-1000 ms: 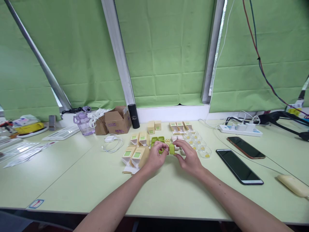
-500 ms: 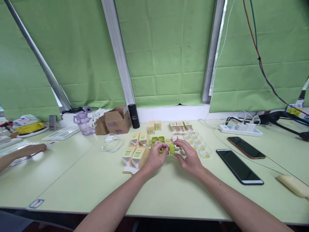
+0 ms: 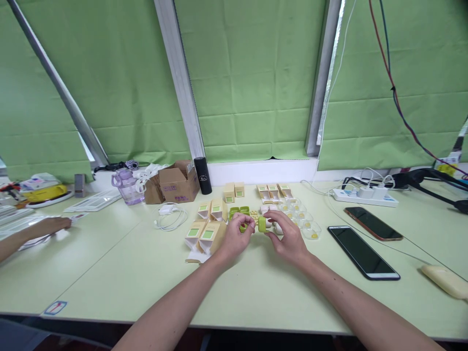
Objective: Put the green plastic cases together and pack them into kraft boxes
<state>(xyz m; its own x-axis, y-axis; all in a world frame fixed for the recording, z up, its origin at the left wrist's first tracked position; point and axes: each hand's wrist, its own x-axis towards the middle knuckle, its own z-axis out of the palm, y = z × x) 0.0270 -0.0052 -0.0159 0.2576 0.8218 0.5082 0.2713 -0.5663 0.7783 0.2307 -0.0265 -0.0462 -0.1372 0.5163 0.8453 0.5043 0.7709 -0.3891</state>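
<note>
My right hand (image 3: 288, 236) grips a small green plastic box (image 3: 262, 224) between thumb and fingers, just above the table. My left hand (image 3: 237, 234) is pinched close to the box's left side, with a small yellow piece (image 3: 256, 222) showing at its fingertips; its exact kind is too small to tell. Behind the hands stand several more green boxes (image 3: 244, 209), partly hidden by my left hand. Small yellow pieces (image 3: 253, 213) lie beside them. White rounded items (image 3: 263, 209) and a clear plastic tray (image 3: 310, 228) with yellow bits inside are close to my right hand.
Kraft cartons with green labels (image 3: 212, 234) stand left of my hands, others (image 3: 273, 191) behind. Two phones (image 3: 362, 252) lie right, near a power strip (image 3: 365, 196). A cardboard box (image 3: 179, 183), black bottle (image 3: 203, 175) and purple jug (image 3: 127, 186) line the back. Another person's hand (image 3: 54, 225) is far left.
The green box in my right hand has shifted slightly right, away from my left fingertips, showing more of the yellow piece. The other person's hand at far left has moved slightly.
</note>
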